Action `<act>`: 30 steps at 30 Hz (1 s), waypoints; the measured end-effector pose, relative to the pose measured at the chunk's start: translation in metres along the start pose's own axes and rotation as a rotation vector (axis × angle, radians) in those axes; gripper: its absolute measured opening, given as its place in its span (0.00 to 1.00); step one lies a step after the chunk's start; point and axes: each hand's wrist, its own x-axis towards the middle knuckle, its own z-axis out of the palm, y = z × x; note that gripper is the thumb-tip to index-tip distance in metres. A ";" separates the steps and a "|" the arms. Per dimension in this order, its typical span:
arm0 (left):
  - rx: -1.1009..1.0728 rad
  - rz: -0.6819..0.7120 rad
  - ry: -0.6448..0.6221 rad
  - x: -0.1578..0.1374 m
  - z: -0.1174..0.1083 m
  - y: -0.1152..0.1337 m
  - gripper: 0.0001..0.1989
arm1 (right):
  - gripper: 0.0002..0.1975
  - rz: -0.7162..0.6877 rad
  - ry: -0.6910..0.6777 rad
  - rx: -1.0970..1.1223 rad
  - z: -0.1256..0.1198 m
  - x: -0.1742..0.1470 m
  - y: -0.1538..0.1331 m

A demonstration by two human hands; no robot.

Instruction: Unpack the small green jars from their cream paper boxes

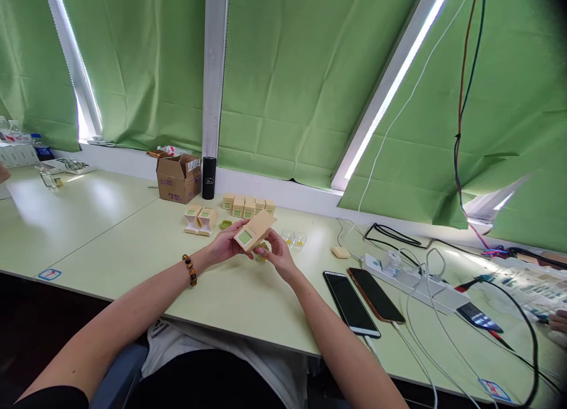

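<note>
My left hand (224,244) is closed around a small kraft-paper box (257,229) with a pale green square on its face, held tilted above the table. Close under the box, my right hand (280,256) pinches a small clear cup (261,253) with something yellow-green in it; the box partly hides it. Behind my hands lies a small green piece (225,224). Two kraft boxes with their sides folded open (200,220) stand to the left. Several closed kraft boxes (248,207) form rows farther back. Clear cups with yellow centres (294,239) sit right of my right hand.
A cardboard carton (178,178) and a black cylinder (209,178) stand by the wall. To the right lie two phones (352,302) (376,295), a white power strip (411,283) and tangled cables. A co-worker's hand (559,321) shows at the right edge.
</note>
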 end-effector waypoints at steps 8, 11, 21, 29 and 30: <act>0.067 -0.064 0.058 -0.001 0.011 -0.002 0.23 | 0.36 0.106 0.074 0.228 0.006 0.001 0.001; 0.040 0.037 0.103 -0.002 0.012 0.002 0.21 | 0.37 0.093 0.154 0.226 0.002 0.003 0.002; 0.076 0.116 0.003 -0.002 0.013 0.004 0.28 | 0.36 0.097 0.209 0.242 -0.001 0.004 0.001; 0.269 0.235 0.143 0.001 0.015 -0.004 0.23 | 0.28 0.081 0.200 0.096 0.004 0.004 0.004; 0.304 0.261 0.155 0.002 0.016 -0.005 0.23 | 0.27 0.074 0.218 0.040 0.004 0.004 0.006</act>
